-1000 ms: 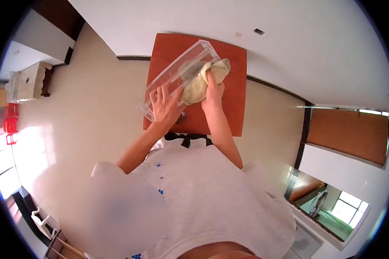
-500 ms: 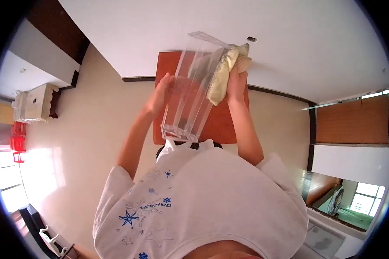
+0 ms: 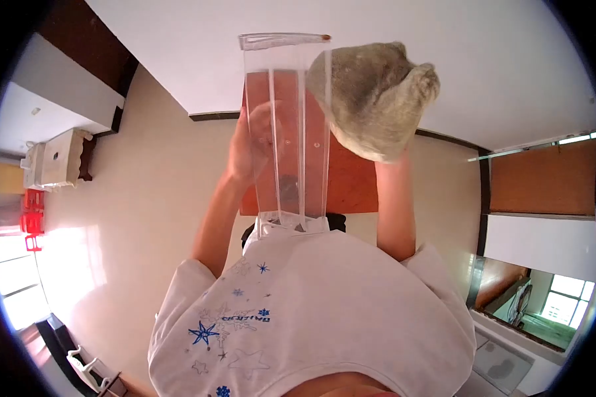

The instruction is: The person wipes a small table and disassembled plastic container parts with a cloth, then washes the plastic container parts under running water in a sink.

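Observation:
A long clear plastic box (image 3: 288, 132) is raised lengthwise over a red-brown stool or small table (image 3: 354, 182). My left hand (image 3: 253, 139) grips the box at its left side, the fingers seen partly through the plastic. On the right, a dirty yellowish-grey cloth (image 3: 377, 99) covers my right hand, whose fingers are hidden under it; the wrist (image 3: 394, 169) shows below. The cloth's left edge meets or overlaps the box's right wall near its upper end.
A white wall (image 3: 443, 40) rises behind the red-brown surface. Red stools (image 3: 32, 218) and a cloth-covered piece of furniture (image 3: 63, 159) stand far left. A mirror or opening (image 3: 529, 304) shows at the lower right.
The box has turned from slanted to nearly straight and been lifted closer. My right hand has moved right with the cloth, which now spreads wide over it.

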`<state>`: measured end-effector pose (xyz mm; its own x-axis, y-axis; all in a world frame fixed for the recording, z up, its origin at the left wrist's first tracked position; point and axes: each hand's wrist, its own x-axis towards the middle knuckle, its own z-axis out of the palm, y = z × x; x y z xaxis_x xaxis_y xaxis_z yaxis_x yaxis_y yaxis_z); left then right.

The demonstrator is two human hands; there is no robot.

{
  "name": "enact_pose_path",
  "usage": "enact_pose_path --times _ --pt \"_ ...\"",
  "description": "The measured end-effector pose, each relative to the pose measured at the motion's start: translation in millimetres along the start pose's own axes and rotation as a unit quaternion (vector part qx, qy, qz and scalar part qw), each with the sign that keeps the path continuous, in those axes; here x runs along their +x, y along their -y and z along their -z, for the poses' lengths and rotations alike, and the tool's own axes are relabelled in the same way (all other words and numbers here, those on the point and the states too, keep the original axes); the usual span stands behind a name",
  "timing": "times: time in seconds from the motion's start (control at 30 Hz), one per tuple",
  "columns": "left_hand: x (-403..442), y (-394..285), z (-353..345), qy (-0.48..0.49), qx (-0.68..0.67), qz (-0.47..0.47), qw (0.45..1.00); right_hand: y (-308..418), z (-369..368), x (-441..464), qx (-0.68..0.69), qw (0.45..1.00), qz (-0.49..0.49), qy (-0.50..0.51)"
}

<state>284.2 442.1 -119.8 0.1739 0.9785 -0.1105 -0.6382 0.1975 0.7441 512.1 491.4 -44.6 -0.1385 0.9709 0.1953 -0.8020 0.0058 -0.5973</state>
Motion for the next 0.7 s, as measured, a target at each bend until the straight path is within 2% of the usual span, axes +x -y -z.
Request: enact_pose_path --times 0.03,0.07,0.1,0.13,0.2,0.27,0.33,0.4,0.47,0.53,0.6,0.7 --pt "4 7 7 0.024 0.028 -0.005 0.999 -2 5 0 0.039 0.999 0.006 0.002" --pt "5 12 10 0.049 0.055 -0.009 0.997 -2 -14 2 -0.203 0.975 0.088 -0.011" --pt "-2 7 -8 0.001 0.065 -0.008 0.998 -6 -26 3 -0.315 0.947 0.059 -0.028" --pt "-4 7 -15 0.002 0.065 -0.005 0.998 -11 -35 3 -0.422 0.905 0.030 -0.045" --pt "0 7 -23 -0.039 0.029 -0.071 0.996 -22 -51 4 -0.577 0.817 0.028 -0.010" --pt "9 3 -5 -0.019 0.011 -0.077 0.997 -34 -27 4 -0.521 0.846 -0.110 0.008" --pt "13 10 10 -0.006 -0.010 -0.090 0.996 -41 -23 -14 -0.456 0.883 -0.111 -0.003" --pt "10 11 13 -0.056 0.030 -0.104 0.993 -38 -26 -31 -0.478 0.869 -0.125 0.031" --pt "0 1 2 -0.098 -0.011 -0.098 0.990 -39 -19 -50 -0.495 0.855 -0.143 0.062" --pt "0 -14 -5 -0.099 -0.054 -0.102 0.988 -47 4 -67 -0.440 0.859 -0.252 0.067" --pt "1 -12 -5 -0.124 -0.037 -0.113 0.985 -45 7 -83 -0.436 0.864 -0.242 0.071" --pt "10 2 22 -0.071 -0.034 -0.100 0.992 -52 22 -91 -0.417 0.880 -0.221 0.054"
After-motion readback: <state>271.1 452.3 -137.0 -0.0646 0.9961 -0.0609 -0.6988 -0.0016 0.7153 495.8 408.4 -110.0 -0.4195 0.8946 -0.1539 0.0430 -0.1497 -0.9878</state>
